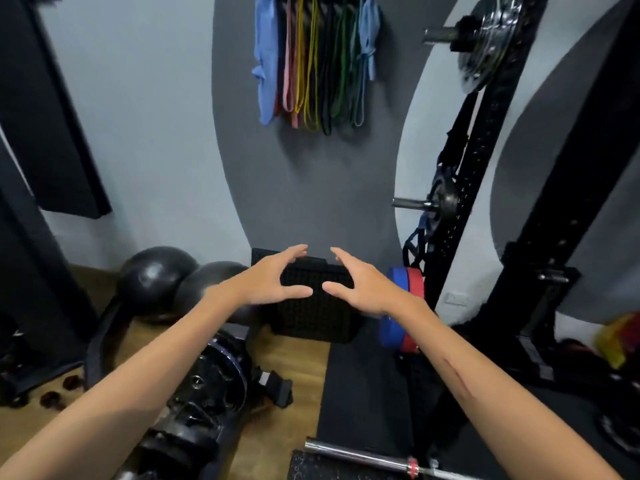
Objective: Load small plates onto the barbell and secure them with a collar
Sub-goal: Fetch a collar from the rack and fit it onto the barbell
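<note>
- Barbell lies on the dark floor mat at about 6 o'clock, its chrome sleeve end pointing toward 9 o'clock and a red ring on the shaft further along.
- Left hand and right hand are stretched out side by side at centre frame, palms facing each other, fingers curved and spread wide, thumbs nearly meeting; neither holds anything.
- Behind the hands, a black perforated pad stands against the grey wall at 12 o'clock from the bar.
- Blue and red plates stand on edge just beside the pad, at about 3 o'clock of the right hand, next to the black rack upright.
- Small dark plates sit on the rack's pegs: one at 2 o'clock, and a shiny stack at 1 o'clock near the top edge.
- Under the left forearm, at 7 o'clock, a heap of black plates and gear rests on the wooden floor; blur hides the detail.
- Two dark exercise balls lie touching at 10 o'clock by the wall.
- Coloured resistance bands hang on the wall at 12 o'clock.
- No collar can be made out with certainty.
</note>
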